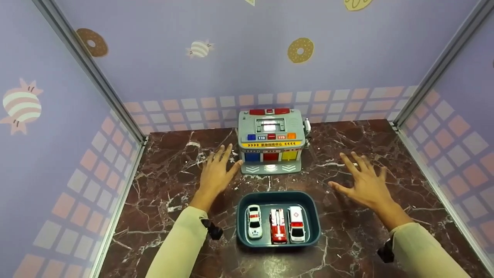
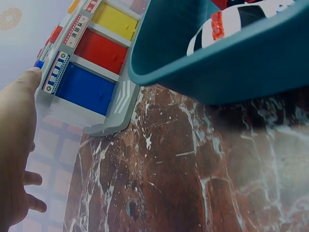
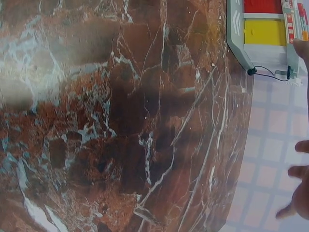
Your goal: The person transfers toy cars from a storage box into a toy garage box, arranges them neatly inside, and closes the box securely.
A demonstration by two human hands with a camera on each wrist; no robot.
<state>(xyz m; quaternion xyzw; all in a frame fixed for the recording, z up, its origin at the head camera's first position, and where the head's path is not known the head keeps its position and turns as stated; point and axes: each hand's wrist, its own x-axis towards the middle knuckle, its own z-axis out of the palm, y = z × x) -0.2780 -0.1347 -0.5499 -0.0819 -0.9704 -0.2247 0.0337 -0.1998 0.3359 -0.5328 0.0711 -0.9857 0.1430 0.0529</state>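
Note:
My left hand [image 1: 215, 175] is spread beside the left front of a grey toy garage [image 1: 270, 133], holding nothing. The garage has blue, red and yellow doors [image 2: 87, 89] and a sloped ramp in front. My right hand [image 1: 366, 185] hovers to the right, fingers spread, nothing in it. Between my forearms sits a dark teal tray [image 1: 278, 196]. In it lie three toy vehicles: a white police car [image 1: 254, 222] at left, a red fire truck [image 1: 278, 226] in the middle, and a white ambulance [image 1: 296, 224] with a red cross at right.
Everything stands on a dark red marbled tabletop [image 1: 173, 239]. Lilac panels [image 1: 247, 77] with sweets and checks rise behind and at both sides. A handset-like white part [image 1: 307, 126] with a black cord hangs on the garage's right side.

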